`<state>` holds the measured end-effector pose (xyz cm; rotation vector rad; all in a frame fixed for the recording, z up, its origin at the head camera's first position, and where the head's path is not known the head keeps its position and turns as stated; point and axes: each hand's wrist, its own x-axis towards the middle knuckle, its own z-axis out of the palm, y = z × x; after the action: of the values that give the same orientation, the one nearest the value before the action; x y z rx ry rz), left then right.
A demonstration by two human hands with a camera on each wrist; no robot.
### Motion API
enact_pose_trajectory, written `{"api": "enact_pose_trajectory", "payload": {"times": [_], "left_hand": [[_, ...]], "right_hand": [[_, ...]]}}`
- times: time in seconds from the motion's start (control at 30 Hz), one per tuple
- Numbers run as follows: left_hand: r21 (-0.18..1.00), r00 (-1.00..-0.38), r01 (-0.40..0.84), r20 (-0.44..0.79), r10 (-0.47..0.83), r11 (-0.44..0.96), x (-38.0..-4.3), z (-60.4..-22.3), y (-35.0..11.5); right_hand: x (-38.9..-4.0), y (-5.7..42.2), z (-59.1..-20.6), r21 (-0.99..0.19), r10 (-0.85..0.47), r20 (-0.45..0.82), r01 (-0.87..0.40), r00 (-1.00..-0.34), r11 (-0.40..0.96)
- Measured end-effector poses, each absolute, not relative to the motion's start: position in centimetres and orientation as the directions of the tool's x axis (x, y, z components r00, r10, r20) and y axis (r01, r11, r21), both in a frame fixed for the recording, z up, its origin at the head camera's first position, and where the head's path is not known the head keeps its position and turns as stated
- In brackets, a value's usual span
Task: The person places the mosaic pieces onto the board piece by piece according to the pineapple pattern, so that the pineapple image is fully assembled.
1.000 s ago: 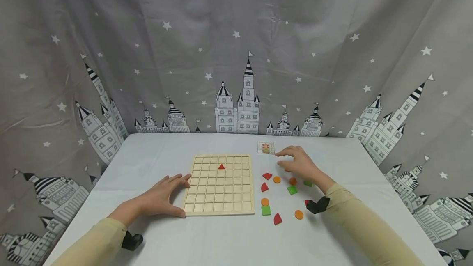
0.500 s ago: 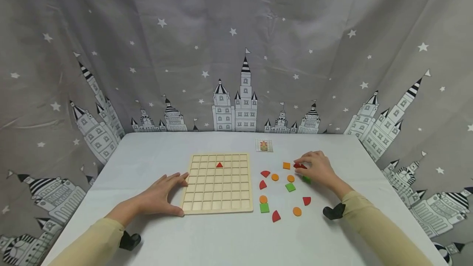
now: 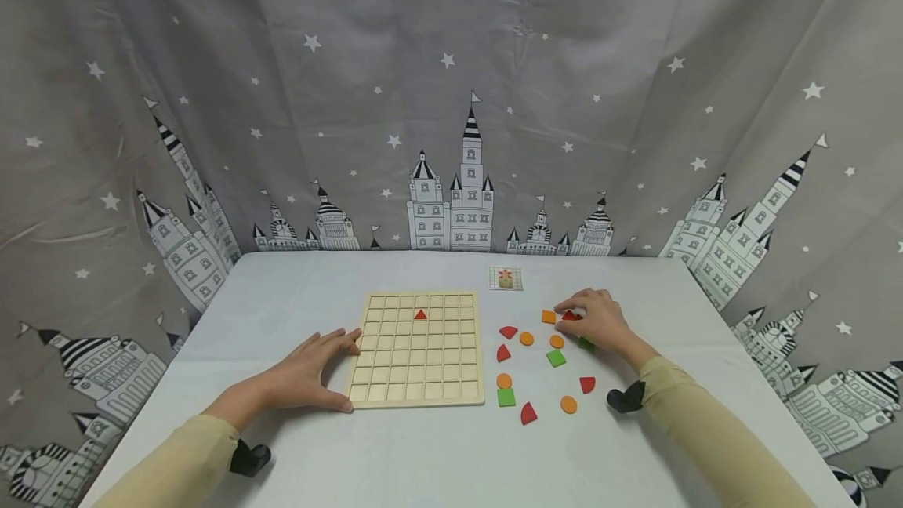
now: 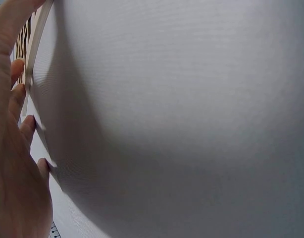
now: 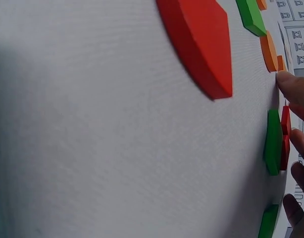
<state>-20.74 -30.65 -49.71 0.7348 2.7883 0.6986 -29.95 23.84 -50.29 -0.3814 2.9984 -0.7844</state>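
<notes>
1. While the left hand [image 3: 310, 372] lies spread along the left edge of the wooden board [image 3: 481, 351], thumb well apart from the fingers, it rests against the frame and pinches nothing.
2. The right hand [image 3: 596, 318] is at the far end of the loose pieces, thumb and fingertips parted, with red pieces [image 3: 570, 316] showing in the gap and the orange square [image 3: 549, 317] just beside the tips. No piece is plainly gripped.
3. Done, as far as shows: one red triangle [image 3: 420, 314] sits in the board's second row from the far side, about midway across. The other visible cells hold no pieces, so the work looks barely begun.
4. Left, judging by how things lie: the pieces on the cloth to the board's right, among them red wedges [image 3: 528, 414], orange discs [image 3: 568, 404] and green squares [image 3: 505, 397]. One green piece [image 3: 586, 343] is partly hidden by the right hand.
5. No brand, label or wording can be read. The card [image 3: 505, 278] beyond the pieces bears a grid and a coloured figure, too small to make out; the curtain [image 3: 600, 22] is printed with stars and castles.
</notes>
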Motion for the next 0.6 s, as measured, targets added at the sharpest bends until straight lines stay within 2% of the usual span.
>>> {"api": "enact_pose_trajectory", "payload": {"times": [0.6], "left_hand": [[0.487, -0.860, 0.429, -0.037, 0.509, 0.760, -20.69, -49.54, -30.59]], "right_hand": [[-29.57, 23.17, -50.16, -0.487, -0.222, 0.073, -0.230, -0.972, 0.843]]}}
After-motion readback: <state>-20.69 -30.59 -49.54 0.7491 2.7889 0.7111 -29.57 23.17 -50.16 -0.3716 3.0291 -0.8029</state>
